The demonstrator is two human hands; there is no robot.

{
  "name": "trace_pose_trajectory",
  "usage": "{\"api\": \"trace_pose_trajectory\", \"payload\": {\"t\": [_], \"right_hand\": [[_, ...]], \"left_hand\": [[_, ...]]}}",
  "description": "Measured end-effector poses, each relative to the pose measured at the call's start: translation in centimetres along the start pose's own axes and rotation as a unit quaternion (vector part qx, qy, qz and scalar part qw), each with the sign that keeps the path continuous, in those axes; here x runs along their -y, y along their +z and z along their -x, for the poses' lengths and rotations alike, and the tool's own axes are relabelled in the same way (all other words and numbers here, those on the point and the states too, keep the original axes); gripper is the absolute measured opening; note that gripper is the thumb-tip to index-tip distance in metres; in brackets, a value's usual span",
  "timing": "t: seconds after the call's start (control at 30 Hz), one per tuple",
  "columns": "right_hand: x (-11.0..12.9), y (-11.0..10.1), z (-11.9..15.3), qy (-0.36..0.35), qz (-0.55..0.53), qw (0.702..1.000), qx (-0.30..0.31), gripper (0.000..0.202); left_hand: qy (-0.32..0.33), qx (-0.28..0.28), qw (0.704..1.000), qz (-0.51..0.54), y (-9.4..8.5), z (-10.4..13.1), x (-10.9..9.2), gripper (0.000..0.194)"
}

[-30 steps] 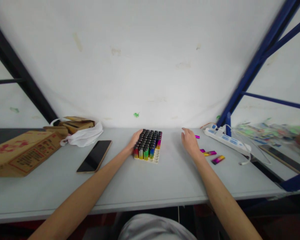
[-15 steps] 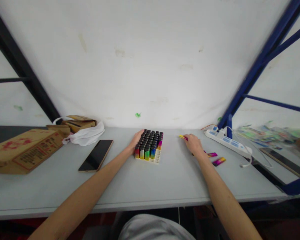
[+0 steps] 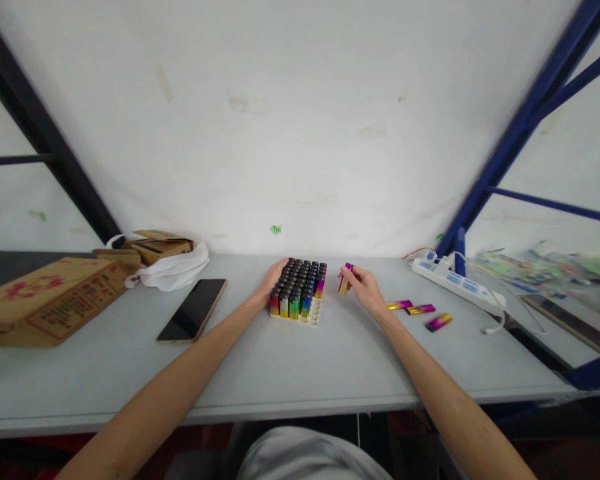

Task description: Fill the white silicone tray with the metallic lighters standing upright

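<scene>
A white tray (image 3: 316, 311) holds rows of upright lighters (image 3: 294, 293) with black tops and coloured metallic bodies; several holes on its near right side are bare. My left hand (image 3: 271, 279) is closed against the tray's far left side, its fingertips hidden behind the lighters. In my right hand (image 3: 364, 283), just right of the tray, a purple-and-yellow lighter (image 3: 344, 283) is pinched, nearly upright. Right of that hand, three loose lighters (image 3: 421, 309) of the same colours lie on the table.
A phone (image 3: 193, 311) lies left of the tray. Farther left are a cardboard box (image 3: 55, 297), a smaller open box (image 3: 160, 248) and a white bag (image 3: 173, 272). A power strip (image 3: 457, 285) with cables lies at right, by a blue metal frame (image 3: 510, 133).
My right hand has moved left towards the tray, turning its lighter from lying flat to nearly upright. Another loose lighter is now uncovered. My left hand stays put.
</scene>
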State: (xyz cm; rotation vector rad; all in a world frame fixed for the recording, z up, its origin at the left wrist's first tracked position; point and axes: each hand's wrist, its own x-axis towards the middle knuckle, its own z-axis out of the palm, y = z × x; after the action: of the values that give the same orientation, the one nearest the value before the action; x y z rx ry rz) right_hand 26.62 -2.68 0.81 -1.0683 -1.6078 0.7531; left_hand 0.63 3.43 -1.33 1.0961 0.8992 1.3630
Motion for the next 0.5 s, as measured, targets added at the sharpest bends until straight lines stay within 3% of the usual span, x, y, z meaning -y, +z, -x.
{"api": "trace_pose_trajectory", "payload": {"t": [0.17, 0.3, 0.5], "right_hand": [[0.9, 0.9, 0.4, 0.026, -0.137, 0.989, 0.055, 0.043], [1.3, 1.5, 0.7, 0.101, -0.223, 0.966, 0.084, 0.042], [1.8, 2.2, 1.0, 0.173, -0.259, 0.948, 0.069, 0.058]], "left_hand": [[0.01, 0.013, 1.0, -0.006, 0.1, 0.1, 0.0, 0.029], [0.004, 0.006, 1.0, -0.004, 0.1, 0.2, 0.0, 0.029], [-0.011, -0.003, 1.0, 0.009, 0.1, 0.3, 0.0, 0.026]]}}
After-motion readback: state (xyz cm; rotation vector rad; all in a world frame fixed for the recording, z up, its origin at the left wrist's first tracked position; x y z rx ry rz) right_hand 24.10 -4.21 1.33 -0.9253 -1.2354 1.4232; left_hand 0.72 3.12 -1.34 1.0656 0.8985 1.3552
